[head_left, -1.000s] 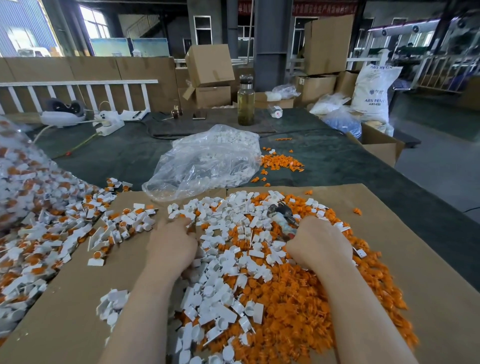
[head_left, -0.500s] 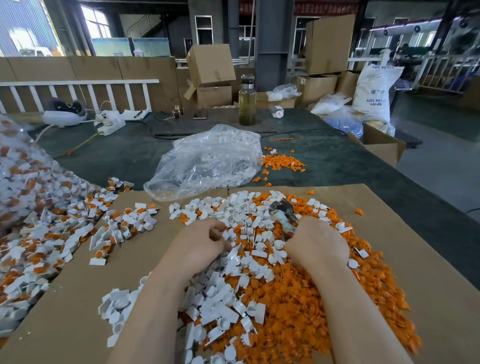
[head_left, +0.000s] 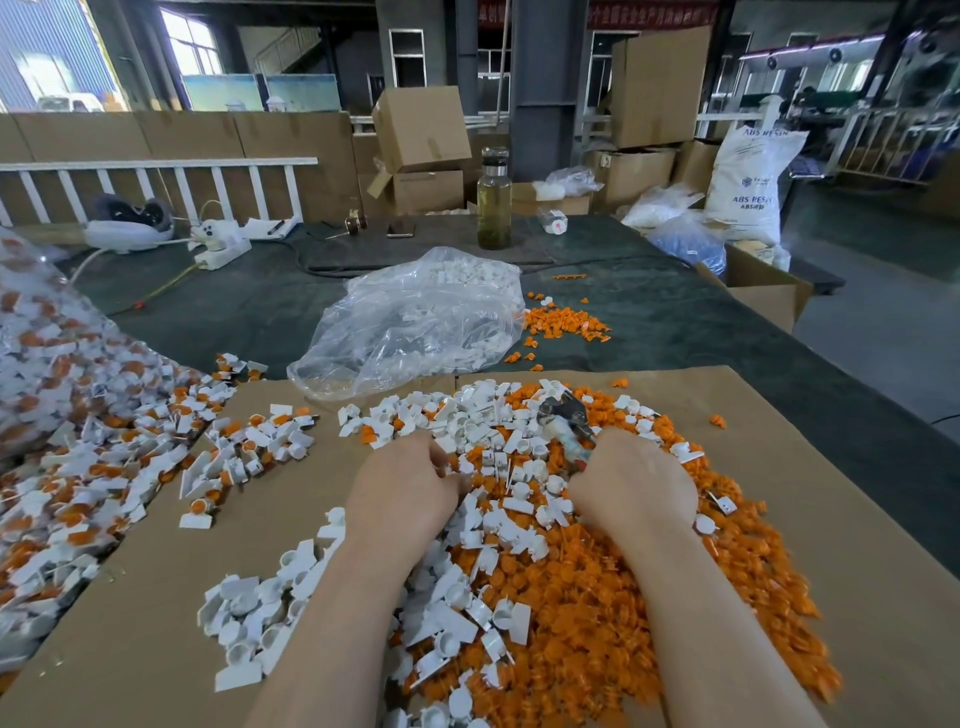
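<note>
A mound of small white plastic parts (head_left: 498, 467) and orange caps (head_left: 597, 613) lies on a cardboard sheet (head_left: 857, 519) in front of me. My left hand (head_left: 405, 493) rests in the white parts with its fingers curled down into them; its fingertips are buried among the pieces. My right hand (head_left: 636, 486) sits on the mound's right side and grips the handles of small metal pliers (head_left: 563, 413), whose jaws point away from me.
A heap of white-and-orange pieces (head_left: 78, 467) spreads at the left. Behind the mound lie a clear plastic bag (head_left: 415, 327) of white parts and a small orange pile (head_left: 566, 322). A glass bottle (head_left: 493, 202), a power strip (head_left: 221, 249) and cardboard boxes (head_left: 758, 296) stand farther back.
My left hand has moved right, from the mound's left edge into the white parts, and its fingers have curled in. My right hand with the pliers has stayed almost still.
</note>
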